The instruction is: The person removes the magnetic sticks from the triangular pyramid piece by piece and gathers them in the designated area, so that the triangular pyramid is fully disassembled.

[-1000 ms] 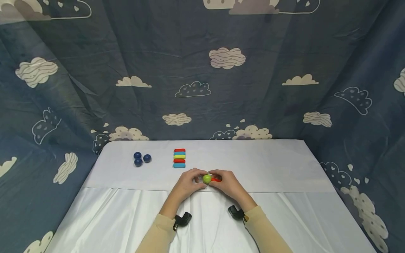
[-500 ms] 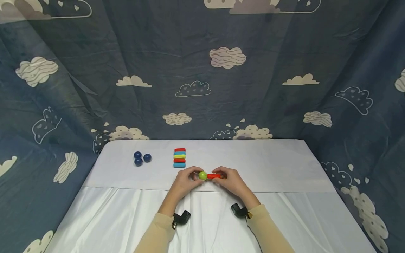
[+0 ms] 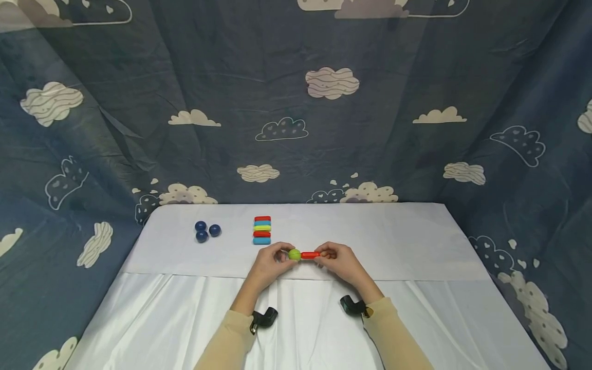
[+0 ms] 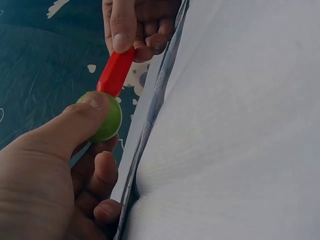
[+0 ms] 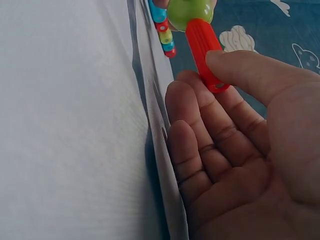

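Note:
My left hand (image 3: 270, 264) pinches a green ball (image 4: 111, 120) between thumb and fingers. A red stick (image 5: 204, 52) with a small hole at its end is pinched by my right hand (image 3: 341, 262), thumb on top and fingers beneath. The stick's other end meets the ball, so the two form one line between my hands; how deep it sits in the ball cannot be told. Both hands are just above the white table (image 3: 407, 246). In the right wrist view, the ball is at the top and left fingertips show only slightly behind it.
Three dark blue balls (image 3: 201, 236) sit together at the table's left. A column of red, blue and yellow sticks (image 3: 262, 234) lies just beyond my left hand. Behind the table hangs a dark curtain (image 3: 370, 144) with cloud prints.
The ball and red stick have moved slightly left and away from me. My right fingers have slid back toward the stick's far end, leaving more of it showing between the hands.

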Demonstrator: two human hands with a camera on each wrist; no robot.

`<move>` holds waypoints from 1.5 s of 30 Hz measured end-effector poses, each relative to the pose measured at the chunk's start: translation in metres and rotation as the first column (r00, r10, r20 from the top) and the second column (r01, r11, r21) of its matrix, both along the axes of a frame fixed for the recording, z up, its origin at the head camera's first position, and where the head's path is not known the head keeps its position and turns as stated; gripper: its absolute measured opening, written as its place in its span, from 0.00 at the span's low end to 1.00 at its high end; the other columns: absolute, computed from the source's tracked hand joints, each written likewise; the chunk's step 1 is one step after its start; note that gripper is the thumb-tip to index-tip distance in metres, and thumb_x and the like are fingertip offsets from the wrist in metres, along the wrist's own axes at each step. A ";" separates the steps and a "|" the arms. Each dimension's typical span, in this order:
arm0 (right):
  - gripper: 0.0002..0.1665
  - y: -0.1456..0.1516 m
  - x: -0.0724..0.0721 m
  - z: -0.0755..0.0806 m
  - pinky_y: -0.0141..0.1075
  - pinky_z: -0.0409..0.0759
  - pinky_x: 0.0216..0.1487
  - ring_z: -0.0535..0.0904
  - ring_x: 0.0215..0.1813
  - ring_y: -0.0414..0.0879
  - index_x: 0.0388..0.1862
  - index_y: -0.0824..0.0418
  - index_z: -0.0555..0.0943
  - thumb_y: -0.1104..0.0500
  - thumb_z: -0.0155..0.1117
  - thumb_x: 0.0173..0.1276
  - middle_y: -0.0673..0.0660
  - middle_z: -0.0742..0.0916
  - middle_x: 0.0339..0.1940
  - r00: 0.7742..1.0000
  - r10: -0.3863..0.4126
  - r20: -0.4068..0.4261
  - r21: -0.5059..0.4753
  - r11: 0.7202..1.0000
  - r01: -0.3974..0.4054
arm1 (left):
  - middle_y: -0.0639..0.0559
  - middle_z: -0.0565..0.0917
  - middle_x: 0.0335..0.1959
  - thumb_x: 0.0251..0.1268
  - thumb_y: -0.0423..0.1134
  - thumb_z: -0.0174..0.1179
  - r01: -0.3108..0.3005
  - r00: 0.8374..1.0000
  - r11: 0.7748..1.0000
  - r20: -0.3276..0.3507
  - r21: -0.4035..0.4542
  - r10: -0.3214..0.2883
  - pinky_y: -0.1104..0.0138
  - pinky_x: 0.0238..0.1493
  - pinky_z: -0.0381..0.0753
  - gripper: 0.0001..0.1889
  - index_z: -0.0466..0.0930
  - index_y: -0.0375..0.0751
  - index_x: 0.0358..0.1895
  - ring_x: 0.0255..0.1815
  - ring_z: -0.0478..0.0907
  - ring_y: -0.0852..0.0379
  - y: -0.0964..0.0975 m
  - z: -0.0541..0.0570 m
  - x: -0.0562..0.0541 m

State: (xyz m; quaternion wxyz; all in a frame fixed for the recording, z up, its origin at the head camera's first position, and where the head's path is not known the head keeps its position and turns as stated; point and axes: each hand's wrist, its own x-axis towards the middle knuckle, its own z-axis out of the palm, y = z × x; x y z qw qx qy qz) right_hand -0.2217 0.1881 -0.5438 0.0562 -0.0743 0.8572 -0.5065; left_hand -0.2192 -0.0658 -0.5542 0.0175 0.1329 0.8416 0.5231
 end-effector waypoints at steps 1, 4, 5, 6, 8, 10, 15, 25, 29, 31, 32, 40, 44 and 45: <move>0.10 0.000 0.000 0.000 0.29 0.78 0.32 0.82 0.34 0.44 0.46 0.59 0.89 0.58 0.76 0.69 0.53 0.90 0.36 1.000 -0.003 0.004 0.002 1.000 0.003 | 0.55 0.84 0.34 0.65 0.43 0.76 0.004 1.000 1.000 0.004 0.005 -0.004 0.70 0.37 0.76 0.16 0.88 0.52 0.55 0.35 0.76 0.61 -0.001 0.000 0.000; 0.10 -0.001 -0.001 0.000 0.30 0.79 0.32 0.82 0.34 0.43 0.46 0.60 0.89 0.59 0.76 0.69 0.53 0.90 0.35 1.000 -0.013 0.009 0.011 1.000 0.013 | 0.55 0.82 0.33 0.65 0.43 0.76 0.010 1.000 1.000 0.018 0.019 -0.011 0.71 0.36 0.75 0.16 0.88 0.52 0.54 0.34 0.75 0.62 -0.002 0.000 -0.001; 0.09 -0.001 -0.001 0.000 0.30 0.79 0.33 0.82 0.34 0.43 0.45 0.60 0.89 0.59 0.76 0.68 0.52 0.90 0.34 1.000 -0.023 0.013 0.011 1.000 0.023 | 0.55 0.82 0.33 0.64 0.44 0.77 0.012 1.000 1.000 0.026 0.026 -0.012 0.71 0.36 0.75 0.16 0.88 0.52 0.54 0.34 0.75 0.61 -0.002 0.000 -0.001; 0.10 -0.001 -0.001 0.000 0.30 0.79 0.32 0.82 0.33 0.43 0.45 0.60 0.89 0.59 0.76 0.68 0.52 0.90 0.34 0.999 -0.034 0.018 0.009 0.999 0.034 | 0.55 0.82 0.32 0.64 0.44 0.77 0.014 0.999 0.999 0.034 0.037 -0.015 0.70 0.36 0.75 0.16 0.88 0.52 0.54 0.34 0.74 0.61 -0.003 0.001 -0.001; 0.10 -0.001 -0.002 0.000 0.30 0.80 0.33 0.82 0.33 0.43 0.45 0.61 0.89 0.58 0.77 0.68 0.52 0.90 0.33 0.998 -0.058 0.027 0.007 0.998 0.058 | 0.56 0.81 0.32 0.64 0.46 0.77 0.009 0.999 0.999 0.052 0.052 -0.012 0.70 0.37 0.74 0.16 0.89 0.54 0.53 0.34 0.74 0.61 -0.004 0.001 -0.001; 0.11 -0.001 -0.002 0.001 0.31 0.81 0.33 0.82 0.32 0.43 0.45 0.61 0.89 0.58 0.78 0.67 0.52 0.90 0.32 0.996 -0.078 0.038 0.003 0.997 0.078 | 0.56 0.81 0.32 0.62 0.46 0.78 0.002 0.998 0.997 0.064 0.073 -0.006 0.69 0.38 0.74 0.16 0.89 0.55 0.52 0.34 0.74 0.60 -0.005 0.003 0.000; 0.12 -0.002 -0.003 0.000 0.31 0.81 0.36 0.82 0.33 0.44 0.46 0.60 0.89 0.57 0.78 0.68 0.51 0.90 0.32 0.995 -0.085 0.060 0.002 0.996 0.085 | 0.55 0.82 0.33 0.60 0.45 0.80 -0.052 0.997 0.993 0.060 0.109 0.045 0.69 0.38 0.75 0.15 0.90 0.56 0.50 0.35 0.75 0.58 -0.010 0.007 -0.001; 0.12 -0.002 -0.002 0.001 0.30 0.80 0.36 0.81 0.33 0.44 0.47 0.61 0.88 0.57 0.77 0.69 0.52 0.90 0.32 0.994 -0.086 0.068 -0.006 0.996 0.086 | 0.49 0.86 0.38 0.59 0.41 0.80 -0.268 0.960 0.938 -0.017 0.220 0.278 0.73 0.34 0.74 0.18 0.90 0.48 0.52 0.36 0.76 0.60 -0.055 0.013 -0.013; 0.12 -0.002 -0.002 0.000 0.30 0.80 0.36 0.81 0.34 0.44 0.47 0.61 0.88 0.57 0.77 0.69 0.52 0.90 0.32 0.994 -0.086 0.069 -0.009 0.996 0.087 | 0.52 0.82 0.34 0.62 0.41 0.78 -0.409 0.909 0.886 0.007 0.216 0.418 0.73 0.33 0.72 0.18 0.89 0.47 0.54 0.34 0.75 0.60 -0.079 0.012 -0.016; 0.12 -0.002 -0.002 0.000 0.30 0.80 0.36 0.81 0.34 0.44 0.47 0.61 0.88 0.57 0.77 0.69 0.52 0.90 0.33 0.994 -0.085 0.070 -0.011 0.996 0.086 | 0.52 0.82 0.34 0.63 0.41 0.78 -0.482 0.872 0.854 0.011 0.196 0.489 0.73 0.35 0.71 0.18 0.89 0.46 0.55 0.35 0.74 0.60 -0.089 0.011 -0.017; 0.12 -0.002 -0.002 0.000 0.31 0.80 0.36 0.81 0.34 0.44 0.47 0.61 0.88 0.57 0.77 0.69 0.52 0.90 0.33 0.994 -0.085 0.073 -0.012 0.996 0.086 | 0.51 0.82 0.35 0.63 0.42 0.77 -0.512 0.854 0.840 0.006 0.182 0.520 0.73 0.37 0.71 0.18 0.88 0.45 0.56 0.35 0.74 0.61 -0.094 0.010 -0.017; 0.12 -0.003 -0.002 0.001 0.30 0.81 0.36 0.81 0.34 0.45 0.47 0.61 0.88 0.58 0.77 0.68 0.52 0.90 0.32 0.991 -0.097 0.089 -0.017 0.995 0.099 | 0.42 0.89 0.48 0.65 0.41 0.75 -0.684 0.720 0.718 -0.041 0.129 0.693 0.78 0.33 0.69 0.19 0.86 0.40 0.57 0.34 0.73 0.67 -0.112 0.008 -0.018; 0.12 -0.003 -0.002 0.002 0.30 0.81 0.35 0.81 0.34 0.45 0.47 0.61 0.88 0.58 0.77 0.69 0.53 0.90 0.32 0.991 -0.096 0.091 -0.019 0.995 0.098 | 0.40 0.91 0.50 0.66 0.42 0.73 -0.745 0.659 0.659 -0.038 0.101 0.751 0.78 0.31 0.67 0.19 0.86 0.38 0.57 0.32 0.73 0.66 -0.112 0.007 -0.018; 0.12 -0.003 -0.002 0.002 0.30 0.81 0.36 0.81 0.34 0.45 0.47 0.61 0.88 0.58 0.77 0.69 0.53 0.90 0.32 0.991 -0.095 0.091 -0.019 0.995 0.097 | 0.40 0.91 0.50 0.66 0.42 0.73 -0.758 0.645 0.645 -0.038 0.094 0.764 0.77 0.33 0.68 0.18 0.87 0.38 0.56 0.33 0.74 0.65 -0.112 0.007 -0.018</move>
